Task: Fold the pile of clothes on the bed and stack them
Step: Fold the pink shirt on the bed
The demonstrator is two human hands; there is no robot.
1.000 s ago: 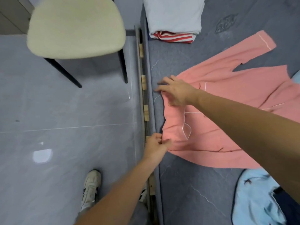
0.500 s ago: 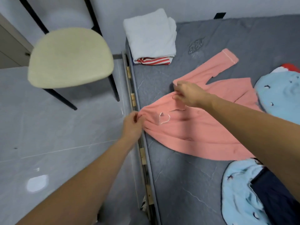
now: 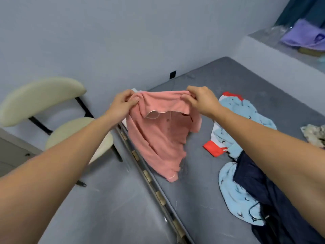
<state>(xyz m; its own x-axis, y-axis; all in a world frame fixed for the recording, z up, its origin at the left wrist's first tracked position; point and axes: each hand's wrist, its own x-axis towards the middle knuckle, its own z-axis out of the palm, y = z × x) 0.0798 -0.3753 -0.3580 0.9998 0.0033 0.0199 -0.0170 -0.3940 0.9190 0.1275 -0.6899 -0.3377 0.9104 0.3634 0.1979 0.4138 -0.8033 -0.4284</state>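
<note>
While both hands hold it up, the pink top (image 3: 158,136) hangs over the near-left edge of the bed (image 3: 207,199), its lowest tip close to or just touching the mattress; I cannot tell which. Left hand (image 3: 123,104) pinches the fabric at one upper corner, right hand (image 3: 202,101) pinches the other, fingers of both curled into the cloth by the collar. Garment is unfolded: judged to be the spread-and-align step, no fold made in it yet. Behind the top, at the far-left bed edge, a sliver of white cloth (image 3: 134,90) shows; whether it is a finished stack cannot be told from this view. Still loose to the right: light blue garments (image 3: 246,117) with red trim, a dark navy item (image 3: 274,199), a patterned piece (image 3: 313,134) at far right. Estimate: most of the folding remains.
</note>
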